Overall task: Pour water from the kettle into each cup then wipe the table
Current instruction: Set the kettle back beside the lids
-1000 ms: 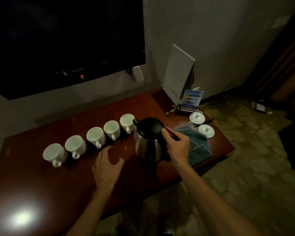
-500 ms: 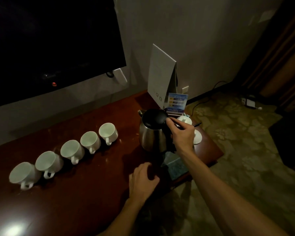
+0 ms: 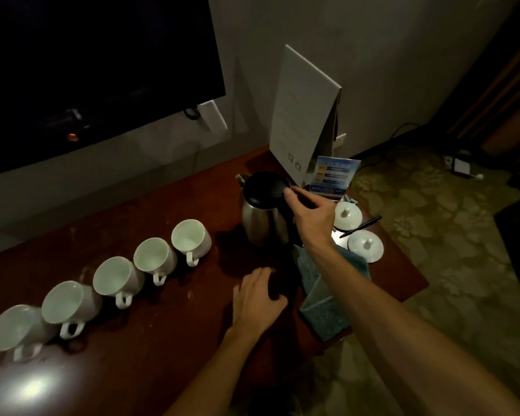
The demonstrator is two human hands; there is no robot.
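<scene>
Gripping the kettle (image 3: 263,219) handle, the right hand (image 3: 312,217); left hand (image 3: 257,298) rests spread on the table (image 3: 150,340).

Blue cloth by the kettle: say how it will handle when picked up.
The blue cloth is probably floppy: it lies folded and flat. Likely light for its size. It overhangs the table edge, so a nudge might slide it off.

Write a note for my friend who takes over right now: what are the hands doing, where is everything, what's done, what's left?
Right hand grips the kettle by its handle; the kettle stands beside the cup row's right end.
Left hand rests open on the table, holding nothing.
Five white cups stand in a row; whether they hold water cannot be told.
Blue cloth lies under the right forearm.
Left: finish any pouring, then wipe the table.
</scene>
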